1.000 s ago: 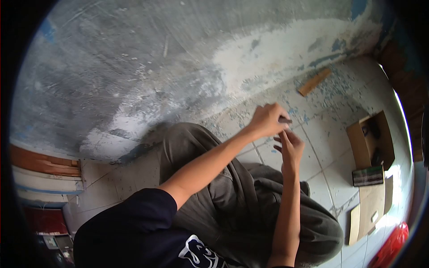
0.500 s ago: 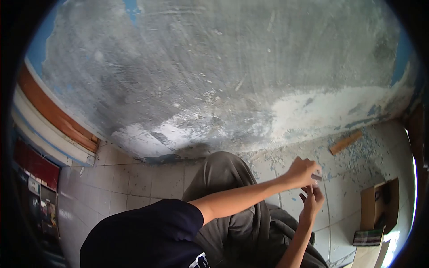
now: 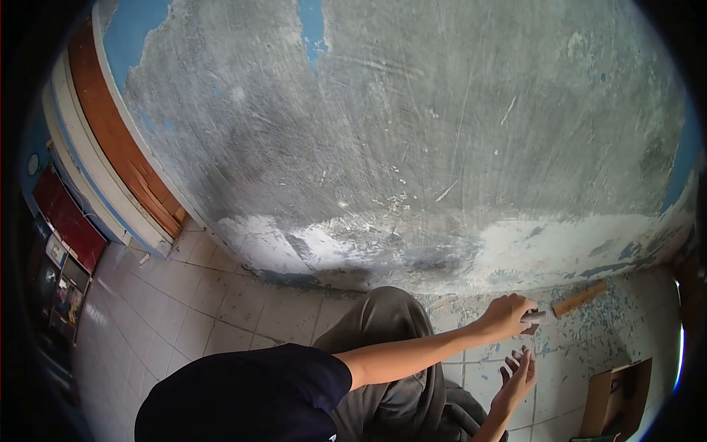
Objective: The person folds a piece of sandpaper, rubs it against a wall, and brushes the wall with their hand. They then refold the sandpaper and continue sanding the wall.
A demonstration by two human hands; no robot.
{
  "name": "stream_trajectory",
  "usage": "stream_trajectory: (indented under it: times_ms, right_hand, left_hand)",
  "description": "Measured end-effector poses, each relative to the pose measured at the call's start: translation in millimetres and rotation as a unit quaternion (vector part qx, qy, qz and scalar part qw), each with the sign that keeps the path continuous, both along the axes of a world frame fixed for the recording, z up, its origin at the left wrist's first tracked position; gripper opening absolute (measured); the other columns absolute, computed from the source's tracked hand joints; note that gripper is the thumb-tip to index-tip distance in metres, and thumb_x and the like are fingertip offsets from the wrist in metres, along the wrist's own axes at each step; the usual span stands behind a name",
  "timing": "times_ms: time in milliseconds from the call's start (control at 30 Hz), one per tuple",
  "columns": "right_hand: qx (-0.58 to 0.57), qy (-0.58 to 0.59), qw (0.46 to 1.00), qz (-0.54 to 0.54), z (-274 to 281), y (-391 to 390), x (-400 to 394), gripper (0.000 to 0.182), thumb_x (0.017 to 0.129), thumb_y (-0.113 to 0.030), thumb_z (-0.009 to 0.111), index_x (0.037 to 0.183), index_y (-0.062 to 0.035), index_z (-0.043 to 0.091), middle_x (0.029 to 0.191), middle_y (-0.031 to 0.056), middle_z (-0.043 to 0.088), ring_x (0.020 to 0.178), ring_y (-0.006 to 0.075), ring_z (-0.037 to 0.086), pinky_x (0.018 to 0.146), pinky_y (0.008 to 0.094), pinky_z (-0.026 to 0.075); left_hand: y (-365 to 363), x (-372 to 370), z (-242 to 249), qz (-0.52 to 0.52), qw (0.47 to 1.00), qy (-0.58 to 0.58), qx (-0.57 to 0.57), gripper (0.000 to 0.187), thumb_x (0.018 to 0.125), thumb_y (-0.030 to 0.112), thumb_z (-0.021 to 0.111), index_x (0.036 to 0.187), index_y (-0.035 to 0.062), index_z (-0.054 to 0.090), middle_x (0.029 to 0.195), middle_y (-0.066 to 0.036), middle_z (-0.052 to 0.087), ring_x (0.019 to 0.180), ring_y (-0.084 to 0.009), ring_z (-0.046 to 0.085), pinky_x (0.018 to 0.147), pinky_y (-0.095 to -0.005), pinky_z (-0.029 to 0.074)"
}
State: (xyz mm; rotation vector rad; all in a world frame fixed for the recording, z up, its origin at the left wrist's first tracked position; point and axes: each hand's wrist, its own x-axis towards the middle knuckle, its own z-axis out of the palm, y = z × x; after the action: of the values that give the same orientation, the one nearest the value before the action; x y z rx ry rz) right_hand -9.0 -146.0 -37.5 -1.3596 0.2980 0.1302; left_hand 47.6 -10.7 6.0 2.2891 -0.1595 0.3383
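Grey piece [image 3: 533,318] sat in my left hand [image 3: 507,317], fingers closed round it, one end jutting out over the floor [image 3: 475,374]. Judged light, fairly stiff, best gripped by its sides; material unclear. Right hand [image 3: 518,379] half open nearby, fingers curled, nothing visible in it. Wall [image 3: 353,140]: scratched, matt grey, chalky white low down. Floor: smooth square tiles, strewn with brittle-looking flakes [image 3: 615,313].

A wall [image 3: 383,132] stands before a person [image 3: 243,394], whose left hand [image 3: 507,317] holds a small piece [image 3: 534,317] above the floor [image 3: 169,302], with the right hand [image 3: 517,381] apart from it and closer to the body. Flakes [image 3: 615,309] lie along the wall's foot; a strip [image 3: 580,299] rests among them, beyond the hands and rightward. A box [image 3: 599,396] sits at right, nearer than the strip; a door frame [image 3: 110,125] stands at left.
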Motion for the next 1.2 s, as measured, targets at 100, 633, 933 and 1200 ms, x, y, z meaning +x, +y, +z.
stream_trajectory:
  times_ms: [100, 633, 933, 1200]
  right_hand:
    - [-0.012, 0.019, 0.999, 0.028, 1, 0, 0, 0.037, 0.085, -0.039, 0.053, 0.104, -0.0075, 0.057, 0.087, 0.0031, 0.056, 0.076, 0.0123, 0.053, 0.063, 0.0266, 0.041]
    - [-0.05, 0.002, 0.992, 0.116, -29, -3, 4, 0.03, 0.086, -0.032, 0.053, 0.098, -0.005, 0.058, 0.085, 0.0078, 0.061, 0.07, 0.0169, 0.059, 0.056, 0.0264, 0.046]
    - [-0.06, -0.029, 0.994, 0.09, -46, -8, 8, 0.021, 0.085, -0.02, 0.054, 0.092, -0.0006, 0.058, 0.078, 0.0116, 0.063, 0.063, 0.0182, 0.063, 0.046, 0.025, 0.049]
    - [-0.093, -0.013, 0.986, 0.139, -57, -11, 4, 0.023, 0.086, -0.019, 0.051, 0.098, -0.0008, 0.057, 0.085, 0.0123, 0.063, 0.068, 0.0206, 0.064, 0.053, 0.0289, 0.051]
  left_hand:
    - [3, 1, 0, 0.009, 1.0, 0.009, -0.003, 0.021, 0.069, 0.011, 0.065, 0.088, 0.0036, 0.061, 0.074, -0.014, 0.063, 0.069, -0.03, 0.062, 0.059, -0.0385, 0.047]
    - [110, -50, 99, 0.113, 0.94, -0.312, 0.085, 0.02, 0.083, 0.001, 0.05, 0.099, 0.0099, 0.043, 0.088, -0.007, 0.052, 0.056, -0.0149, 0.054, 0.039, -0.0223, 0.043]
    - [177, -111, 162, 0.229, 0.857, -0.441, 0.137, 0.027, 0.084, -0.006, 0.04, 0.106, 0.0028, 0.051, 0.086, -0.01, 0.053, 0.066, -0.0196, 0.054, 0.055, -0.031, 0.044]
    - [212, -118, 232, 0.307, 0.743, -0.513, 0.3, 0.033, 0.087, 0.002, 0.038, 0.117, 0.0054, 0.05, 0.118, -0.012, 0.051, 0.114, -0.0281, 0.045, 0.096, -0.0443, 0.028]
